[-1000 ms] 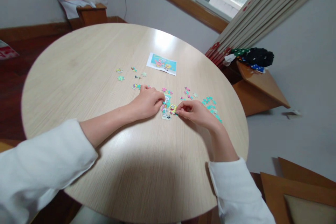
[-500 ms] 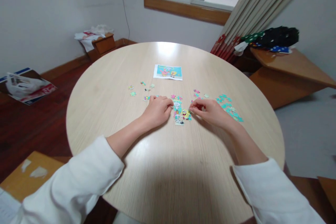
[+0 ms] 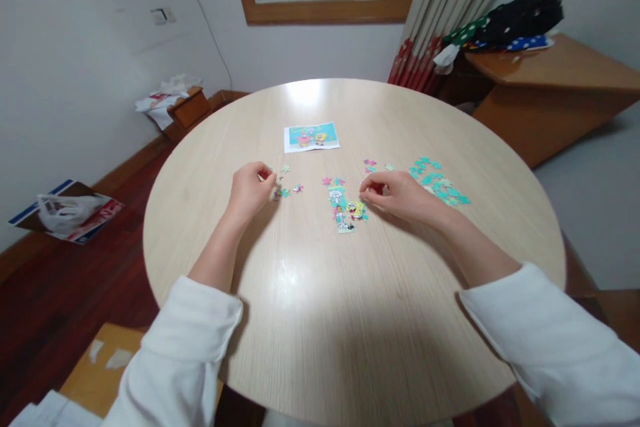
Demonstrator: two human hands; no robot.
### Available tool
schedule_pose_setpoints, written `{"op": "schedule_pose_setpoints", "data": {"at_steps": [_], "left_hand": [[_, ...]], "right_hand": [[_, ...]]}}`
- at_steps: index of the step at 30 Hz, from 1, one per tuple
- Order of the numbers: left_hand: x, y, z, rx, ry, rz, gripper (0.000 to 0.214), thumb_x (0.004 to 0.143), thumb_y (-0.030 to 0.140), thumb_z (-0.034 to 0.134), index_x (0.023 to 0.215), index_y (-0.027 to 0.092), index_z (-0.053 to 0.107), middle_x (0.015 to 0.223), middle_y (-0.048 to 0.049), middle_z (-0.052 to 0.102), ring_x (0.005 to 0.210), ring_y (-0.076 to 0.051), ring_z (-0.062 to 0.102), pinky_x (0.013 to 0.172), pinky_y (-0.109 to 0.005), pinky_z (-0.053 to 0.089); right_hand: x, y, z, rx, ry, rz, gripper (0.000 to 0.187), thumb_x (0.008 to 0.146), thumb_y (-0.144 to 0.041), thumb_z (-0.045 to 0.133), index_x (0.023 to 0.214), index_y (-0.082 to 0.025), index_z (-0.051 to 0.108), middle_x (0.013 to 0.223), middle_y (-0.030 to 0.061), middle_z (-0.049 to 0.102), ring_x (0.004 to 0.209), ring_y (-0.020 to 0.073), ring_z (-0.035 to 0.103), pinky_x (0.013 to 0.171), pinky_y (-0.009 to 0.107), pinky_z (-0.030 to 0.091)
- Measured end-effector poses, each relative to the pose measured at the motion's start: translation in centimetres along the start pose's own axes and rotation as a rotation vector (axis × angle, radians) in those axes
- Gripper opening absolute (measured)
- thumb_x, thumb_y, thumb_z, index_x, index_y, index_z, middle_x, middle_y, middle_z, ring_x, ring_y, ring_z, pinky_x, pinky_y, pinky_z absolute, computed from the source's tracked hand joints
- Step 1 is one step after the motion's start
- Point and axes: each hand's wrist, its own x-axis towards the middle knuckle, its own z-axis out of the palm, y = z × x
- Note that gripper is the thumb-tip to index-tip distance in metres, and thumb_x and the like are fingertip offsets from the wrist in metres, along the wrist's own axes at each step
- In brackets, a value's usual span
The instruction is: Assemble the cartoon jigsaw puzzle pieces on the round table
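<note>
A partly joined jigsaw puzzle point(image 3: 337, 199) lies mid-table, showing a pale blue-green figure and a yellow square one. Just beyond its right edge is my right hand point(image 3: 395, 193), thumb and fingertips pinched together; whatever they hold is hidden. Over at the left, my left hand point(image 3: 250, 188) hovers by a few loose puzzle pieces point(image 3: 285, 193), its thumb and forefinger closed; I cannot see what is between them. Mostly turquoise pieces point(image 3: 440, 185) lie in a heap right of my right hand. Pink and green pieces point(image 3: 369, 162) sit above it.
Behind the puzzle lies a printed picture sheet point(image 3: 313, 137) with the same cartoon figures. All of this rests on a round pale wooden table point(image 3: 300, 320). A wooden cabinet point(image 3: 555, 73) with cloths on it stands at the right, under the curtain point(image 3: 450, 7).
My left hand has moved left, from beside the puzzle to the loose pieces. My right hand stays near the puzzle's right edge. The camera view has turned slightly.
</note>
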Motion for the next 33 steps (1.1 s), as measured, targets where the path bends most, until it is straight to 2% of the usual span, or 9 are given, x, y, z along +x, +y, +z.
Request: {"op": "schedule_pose_setpoints", "data": {"at_steps": [4,10,21,28,33], "left_hand": [[0.57,-0.98,-0.08,-0.006,-0.008,-0.05,0.011,0.075,0.02,0.055,0.071,0.016,0.064,0.076,-0.0044,0.067,0.071,-0.017,0.059,0.07,-0.027,0.043],[0.42,-1.11,0.42,-0.006,-0.082,-0.001,0.011,0.073,0.02,0.058,0.073,0.016,0.068,0.079,-0.0048,0.069,0.073,-0.018,0.06,0.073,-0.029,0.043],[-0.03,-0.92,0.35,0.065,-0.199,0.094,0.02,0.075,0.03,0.069,0.091,0.018,0.071,0.098,-0.008,0.066,0.087,-0.02,0.06,0.08,-0.035,0.041],[-0.08,-0.74,0.26,0.11,-0.232,0.108,0.014,0.074,0.027,0.07,0.086,0.019,0.07,0.099,-0.0068,0.065,0.089,-0.02,0.059,0.083,-0.036,0.04],[-0.18,-0.24,0.03,0.144,-0.241,0.087,0.012,0.076,0.027,0.068,0.085,0.019,0.071,0.097,-0.0073,0.065,0.089,-0.021,0.059,0.082,-0.036,0.039]], "right_hand": [[0.09,0.0,0.06,-0.026,0.052,0.014,0.008,0.075,-0.022,0.057,0.071,-0.018,0.062,0.062,0.0025,0.058,0.059,0.014,0.049,0.058,0.029,0.036],[0.24,-0.26,-0.06,-0.041,0.053,0.041,0.003,0.068,-0.017,0.054,0.066,-0.019,0.056,0.06,0.0018,0.057,0.056,0.0135,0.049,0.055,0.028,0.036],[0.25,-0.66,-0.29,-0.087,0.102,0.062,0.019,0.064,-0.015,0.054,0.056,-0.022,0.038,0.057,-0.0003,0.05,0.055,0.0132,0.044,0.054,0.029,0.033],[0.36,-0.45,-0.53,-0.093,0.188,0.046,0.022,0.067,-0.018,0.055,0.056,-0.022,0.037,0.054,-0.0018,0.047,0.055,0.0132,0.044,0.056,0.029,0.034],[0.52,-0.23,-0.91,-0.116,0.288,0.063,0.023,0.068,-0.018,0.058,0.056,-0.022,0.039,0.057,-0.0009,0.052,0.057,0.0141,0.047,0.059,0.03,0.036]]}}
